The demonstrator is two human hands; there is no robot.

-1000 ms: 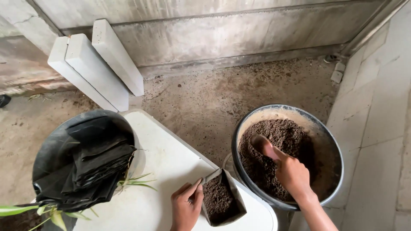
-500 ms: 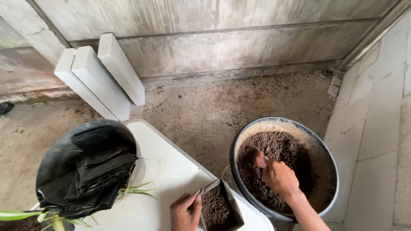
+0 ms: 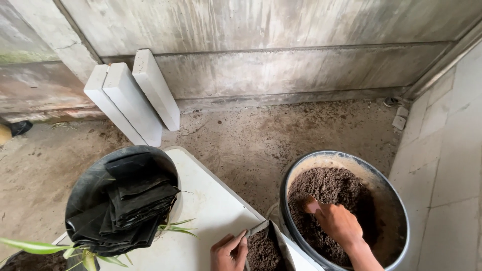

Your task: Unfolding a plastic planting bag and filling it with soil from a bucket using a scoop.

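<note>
Partly cut off at the lower left corner, long green leaves lie over a dark pot whose contents are hard to read. Beside them a black basin holds a stack of folded black plastic bags, and it sits on the white table, whose near end runs out of view. Behind it, three white blocks lean against the grey concrete wall. At the bottom edge the left hand is only half visible; its fingers pinch the rim of a small black grow bag, so its grip is closed on that rim, holding the mouth open. The bag stands at the table's edge, just beside the bucket, part-filled with brown soil, and its lower part is cut off by the frame. To the right, the right hand reaches into the round metal bucket of soil and is wrapped around a scoop; only the scoop's reddish end shows, the rest hidden under the fingers and soil. The bucket stands on the dirty concrete floor, beside pale tiles on the right.
</note>
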